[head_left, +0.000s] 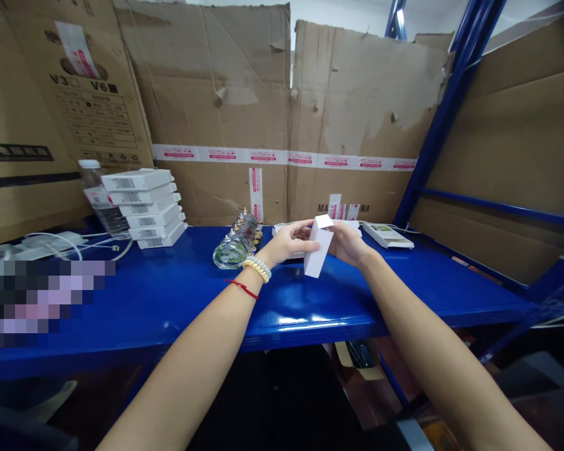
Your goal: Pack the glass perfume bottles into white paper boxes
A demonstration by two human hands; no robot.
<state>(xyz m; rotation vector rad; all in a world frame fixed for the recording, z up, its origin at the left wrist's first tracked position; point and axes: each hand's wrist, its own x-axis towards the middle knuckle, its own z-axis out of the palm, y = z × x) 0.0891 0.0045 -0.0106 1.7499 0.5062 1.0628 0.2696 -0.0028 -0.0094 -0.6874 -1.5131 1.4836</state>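
Above the blue tabletop, a small white box [318, 250] stands tilted between my two hands, its top flap raised. My left hand [289, 243] is closed on the box's left side, thumb across the near face. At the upper right edge, by the flap, my right hand [350, 243] is closed on the same box; its fingertips are partly hidden behind it. Left of my left hand is a row of clear glass bottles [232, 247] with metal-coloured tops. Behind my hands lie white boxes [282, 228], mostly covered from sight.
A stack of flat white boxes [148, 210] with barcode labels stands on the left, beside a plastic bottle [98, 194] and white cables [70, 244]. An open white tray-like box [388, 236] lies at the back right. Cardboard sheets [216, 94] wall the back; blue shelf posts [442, 119] rise on the right.
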